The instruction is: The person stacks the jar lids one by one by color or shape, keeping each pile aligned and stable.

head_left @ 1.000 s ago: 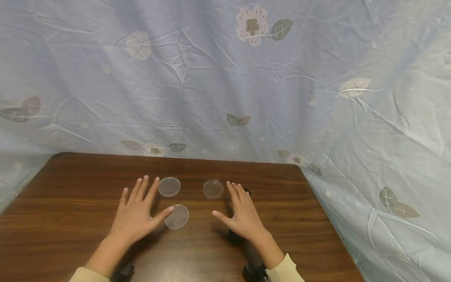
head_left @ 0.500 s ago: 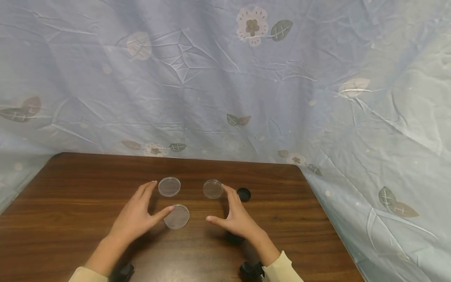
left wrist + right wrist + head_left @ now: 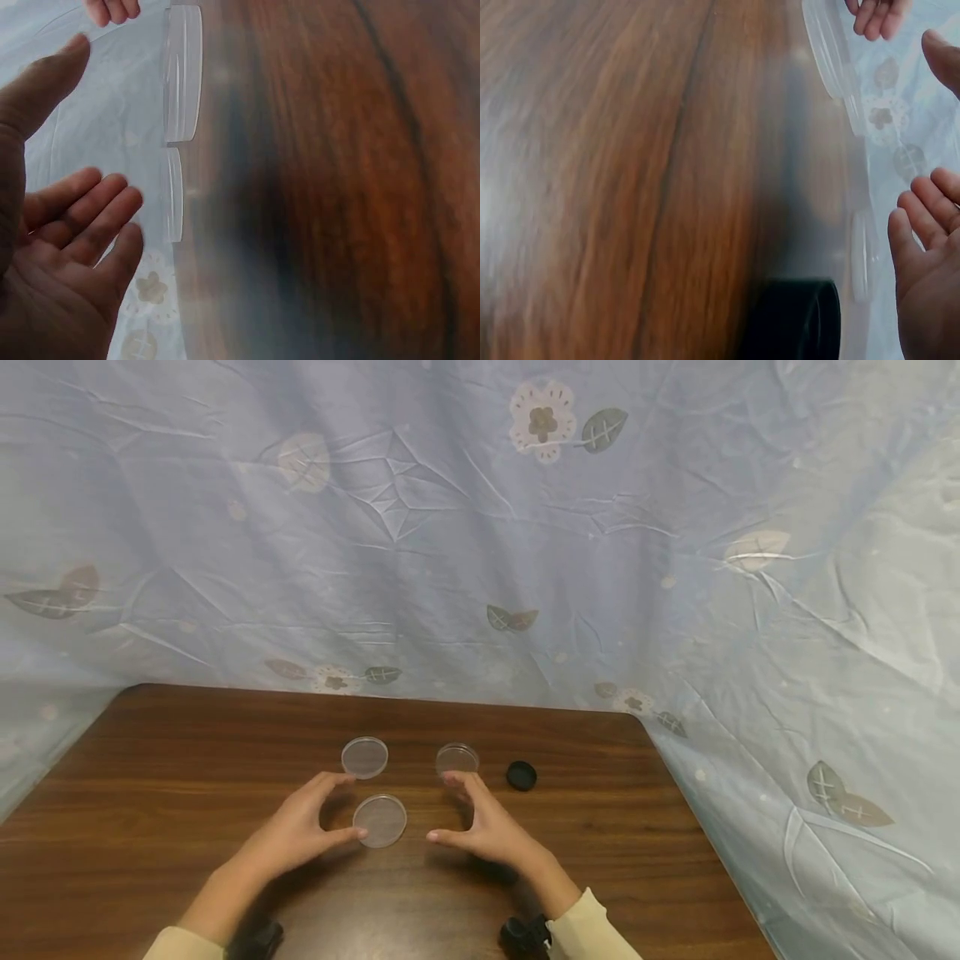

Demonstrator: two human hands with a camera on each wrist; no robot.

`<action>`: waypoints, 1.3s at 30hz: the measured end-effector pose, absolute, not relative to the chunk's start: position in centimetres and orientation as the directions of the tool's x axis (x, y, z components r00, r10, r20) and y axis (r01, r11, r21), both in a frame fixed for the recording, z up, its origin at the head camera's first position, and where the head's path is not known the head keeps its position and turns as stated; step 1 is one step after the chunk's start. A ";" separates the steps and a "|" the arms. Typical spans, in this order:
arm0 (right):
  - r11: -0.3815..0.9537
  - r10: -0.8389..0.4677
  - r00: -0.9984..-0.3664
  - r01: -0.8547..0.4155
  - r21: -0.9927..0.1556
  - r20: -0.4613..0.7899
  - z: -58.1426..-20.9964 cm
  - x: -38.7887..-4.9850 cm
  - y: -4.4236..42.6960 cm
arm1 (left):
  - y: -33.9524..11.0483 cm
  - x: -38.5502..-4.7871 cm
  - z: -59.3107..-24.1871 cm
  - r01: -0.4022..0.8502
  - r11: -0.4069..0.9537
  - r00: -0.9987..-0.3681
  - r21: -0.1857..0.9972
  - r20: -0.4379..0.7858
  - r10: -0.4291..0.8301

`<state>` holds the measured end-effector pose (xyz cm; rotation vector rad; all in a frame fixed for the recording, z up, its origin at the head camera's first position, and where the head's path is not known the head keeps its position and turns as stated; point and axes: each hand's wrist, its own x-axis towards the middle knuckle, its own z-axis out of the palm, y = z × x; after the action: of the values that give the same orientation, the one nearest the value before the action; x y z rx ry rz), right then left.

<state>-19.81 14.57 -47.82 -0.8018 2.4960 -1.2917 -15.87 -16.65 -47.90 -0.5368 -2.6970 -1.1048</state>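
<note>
Three clear, shallow round dishes stand on the table. They are a back-left dish [image 3: 365, 758], a front dish [image 3: 385, 817] and a back-right dish [image 3: 457, 757]. My left hand [image 3: 292, 831] hovers at the left of the front dish, its thumb tip overlapping that rim in the head view. Contact cannot be made out there; the left wrist view shows a gap between thumb and dish [image 3: 185, 75]. My right hand [image 3: 495, 831] hovers in front of the back-right dish, its fingertips covering part of the near rim. Both hands have thumb and fingers spread apart, holding nothing.
A small black round lid-like thing [image 3: 521, 775] lies right of the back-right dish. A black cylindrical thing [image 3: 795, 322] shows low in the right wrist view. The brown wooden table [image 3: 225, 735] ends at a pale blue floral curtain [image 3: 450, 568] behind and right.
My hands turned from palms down with fingers stretched to fingers curved, facing each other. The right hand moved slightly left and uncovered the black round thing. The dishes stayed put.
</note>
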 end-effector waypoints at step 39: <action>0.635 -0.654 -0.756 -0.533 -0.560 -0.021 -49.0 -20.6 8.3 | -15.0 -17.1 -48.9 0.502 0.643 -0.857 0.578 0.233 0.460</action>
<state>-20.65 8.30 -48.99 -0.9712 2.6341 -0.7951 -17.13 -14.99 -48.89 -0.8177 -2.7891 -1.0116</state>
